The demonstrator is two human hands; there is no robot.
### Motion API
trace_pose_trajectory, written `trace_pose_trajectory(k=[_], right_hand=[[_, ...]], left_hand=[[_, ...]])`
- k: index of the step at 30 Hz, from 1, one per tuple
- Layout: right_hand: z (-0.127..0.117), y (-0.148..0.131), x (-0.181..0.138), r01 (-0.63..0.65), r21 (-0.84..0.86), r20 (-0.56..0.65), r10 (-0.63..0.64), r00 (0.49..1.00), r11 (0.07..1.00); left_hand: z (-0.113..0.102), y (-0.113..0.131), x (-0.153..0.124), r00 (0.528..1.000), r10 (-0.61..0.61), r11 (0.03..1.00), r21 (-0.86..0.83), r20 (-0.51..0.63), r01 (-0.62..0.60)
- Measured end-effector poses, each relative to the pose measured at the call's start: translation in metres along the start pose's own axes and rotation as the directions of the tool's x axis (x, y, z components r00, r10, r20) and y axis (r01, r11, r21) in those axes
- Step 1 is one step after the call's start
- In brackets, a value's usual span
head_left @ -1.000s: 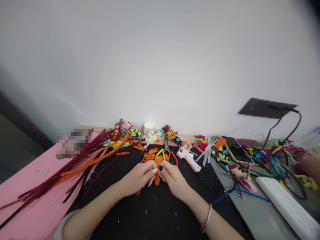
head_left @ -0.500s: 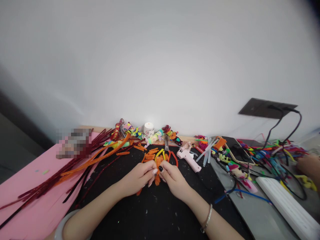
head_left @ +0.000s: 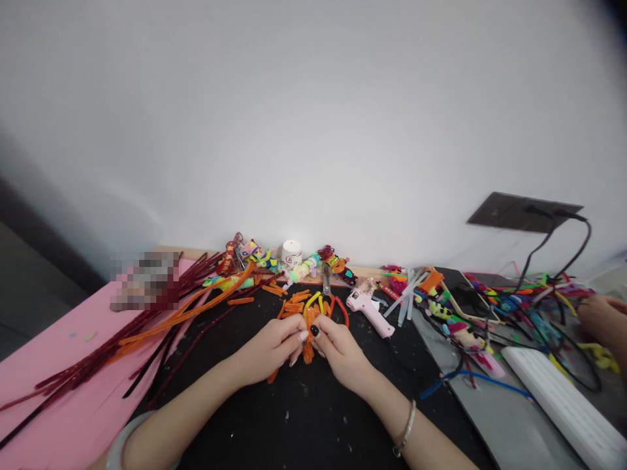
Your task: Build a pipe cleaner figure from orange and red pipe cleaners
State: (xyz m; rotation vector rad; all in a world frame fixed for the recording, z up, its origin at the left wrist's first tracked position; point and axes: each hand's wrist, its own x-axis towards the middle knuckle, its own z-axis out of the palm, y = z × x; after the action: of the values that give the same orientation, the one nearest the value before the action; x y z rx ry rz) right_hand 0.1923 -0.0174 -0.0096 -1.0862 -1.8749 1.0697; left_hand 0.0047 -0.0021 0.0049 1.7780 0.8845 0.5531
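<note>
1. The left hand (head_left: 278, 343) and right hand (head_left: 337, 346) are drawn together at the middle of the worktop (head_left: 304, 431), thumbs and fingertips pinching an orange fuzzy piece (head_left: 308, 353) between them; its lower end pokes out below the fingers, over the black surface.
2. The piece looks soft and bendable, so squeezing or pulling unevenly could twist it out of shape or let it spring from the fingertips.
3. Short orange lengths (head_left: 295, 302) lie just beyond the knuckles; a careless sweep of either hand could scatter them or mix them with the piece being held.
4. The pink glue gun (head_left: 369, 312) lies near the right hand. If it is hot, which cannot be told, a sideways drift of that hand could mean a burn.
5. The scissors (head_left: 326, 281) lie beyond the hands, among coloured pieces; reaching past without looking could catch a finger on the blades.
6. Hidden: the fingers cover most of the orange piece, so its full form and whether it is one part or several cannot be told.
7. Another person's hand (head_left: 605, 320) is cut off at the right edge; what it touches is unclear.
8. A pixelated patch (head_left: 147, 281) at the left masks whatever lies there.
</note>
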Motion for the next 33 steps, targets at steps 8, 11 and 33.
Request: trace_pose_trajectory(k=[8, 11, 33], right_hand=[[0.0016, 0.0012, -0.0005, 0.008, -0.027, -0.048, -0.010, 0.999, 1.000], [0.0012, 0.0010, -0.0001, 0.011, -0.046, -0.062, -0.014, 0.998, 0.999], [-0.0015, -0.0021, 0.0008, 0.015, -0.115, -0.039, -0.019, 0.999, 0.993]], left_hand=[[-0.0004, -0.0003, 0.0001, 0.998, 0.043, 0.996, 0.080, -0.052, -0.039], [-0.0003, 0.0001, 0.0006, 0.996, 0.068, 0.993, 0.099, -0.063, -0.061], [0.0001, 0.0008, -0.0005, 0.998, 0.046, 0.996, 0.078, -0.033, -0.044]])
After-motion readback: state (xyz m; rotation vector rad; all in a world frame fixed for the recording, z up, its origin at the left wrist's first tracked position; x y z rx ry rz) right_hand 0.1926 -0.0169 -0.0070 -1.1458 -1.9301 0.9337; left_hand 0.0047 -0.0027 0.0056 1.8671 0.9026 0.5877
